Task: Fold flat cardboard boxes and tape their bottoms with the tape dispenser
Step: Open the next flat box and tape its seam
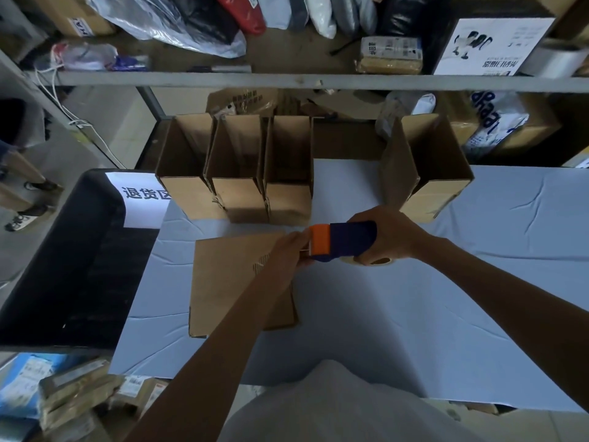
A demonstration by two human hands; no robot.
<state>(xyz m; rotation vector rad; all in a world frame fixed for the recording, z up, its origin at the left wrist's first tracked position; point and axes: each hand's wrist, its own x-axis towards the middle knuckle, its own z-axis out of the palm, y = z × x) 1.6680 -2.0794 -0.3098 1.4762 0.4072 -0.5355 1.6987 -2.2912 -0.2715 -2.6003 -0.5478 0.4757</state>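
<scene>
From my end, the right hand point(392, 240) has its fingers clamped round the dark body of the tape dispenser point(338, 242), held above the surface point(478, 250). The left hand point(287, 253) has its fingers pinched together at the dispenser's orange front. I cannot tell whether they hold a loose tape end. Under the left forearm, the flat cardboard box point(229, 282) lies unfolded on the surface, with three folded boxes point(236, 173) standing side by side behind it and a fourth box point(430, 164) apart to the right.

My worry is the dispenser's cutting edge. The left fingers sit right at it, so a sharp tug could nick them. A freed tape end could also fold back and stick to itself or the fingers. The flat box is untaped and unheld, so it could slide on the smooth cover.

A white sign point(140, 193) at the left reads 退货区. The white carton point(490, 46) on the shelf point(287, 79) carries upside-down print too small to read. The blue lettering on a bag point(497, 122) is only partly visible.
</scene>
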